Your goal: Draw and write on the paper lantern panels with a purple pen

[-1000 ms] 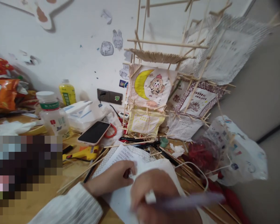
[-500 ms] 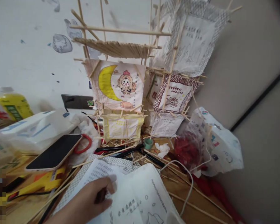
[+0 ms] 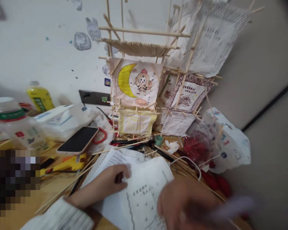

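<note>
Under my hands lies a white sheet with handwritten characters, small marks and wavy line drawings. My left hand rests at its left edge, fingers curved and thumb apart, touching the paper. Beneath it a second written page shows, over a cross-hatched sheet. My right hand is closed over the sheet's right side, blurred by motion. From it a pale purplish pen points to the right, smeared; its tip cannot be made out.
Behind stands a stick frame hung with drawn panels, including a moon picture. To the left are a phone, a yellow glue gun, red-handled scissors and a bottle. Plastic bags and a white cable lie right.
My right hand has come into view at the lower right with the pen. The view has shifted left, so the scene sits farther right. My left hand stays on the paper.
</note>
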Tool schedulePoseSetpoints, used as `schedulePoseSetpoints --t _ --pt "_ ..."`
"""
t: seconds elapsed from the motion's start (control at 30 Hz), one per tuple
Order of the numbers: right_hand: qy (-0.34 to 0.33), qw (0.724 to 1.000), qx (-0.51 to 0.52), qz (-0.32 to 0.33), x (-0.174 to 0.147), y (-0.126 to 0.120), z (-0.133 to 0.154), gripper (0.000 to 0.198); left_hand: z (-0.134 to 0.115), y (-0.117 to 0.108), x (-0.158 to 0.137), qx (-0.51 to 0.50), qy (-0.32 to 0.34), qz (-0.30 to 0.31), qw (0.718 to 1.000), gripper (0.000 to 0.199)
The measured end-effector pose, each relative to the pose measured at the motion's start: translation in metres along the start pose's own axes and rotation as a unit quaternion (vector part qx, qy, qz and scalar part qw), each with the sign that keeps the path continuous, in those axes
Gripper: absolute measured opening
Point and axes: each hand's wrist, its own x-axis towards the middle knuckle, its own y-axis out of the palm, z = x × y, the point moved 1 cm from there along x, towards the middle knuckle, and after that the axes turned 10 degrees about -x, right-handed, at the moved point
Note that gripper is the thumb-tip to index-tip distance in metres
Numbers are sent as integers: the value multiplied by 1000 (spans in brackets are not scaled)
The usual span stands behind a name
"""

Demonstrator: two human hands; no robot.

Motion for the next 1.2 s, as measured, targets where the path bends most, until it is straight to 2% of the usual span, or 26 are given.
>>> schedulePoseSetpoints --t 0.1,0.17,0.23,0.33,0.47,0.67,0.83,1.2 --pt "49 997 42 -53 33 2 -14 8 -1 -2 0 -18 8 7 1000 18" --pt "73 994 78 -15 52 12 -31 8 0 -3 0 -25 12 13 1000 16" --pt "103 993 58 10 67 28 -51 16 0 -3 0 -28 19 17 999 14" --pt "114 993 28 -2 77 51 -82 27 2 -3 0 -25 31 15 999 11" --pt "96 995 -28 -26 75 70 -108 29 3 -1 0 -24 43 10 999 12" --pt "45 994 -97 -12 70 72 -106 29 1 -1 -1 -27 53 12 998 10" --pt "53 992 -113 -25 72 72 -107 29 -1 -2 -1 -29 51 31 998 13" --pt "43 993 -114 -3 69 71 -108 27 -6 -7 -2 -36 53 54 997 14"
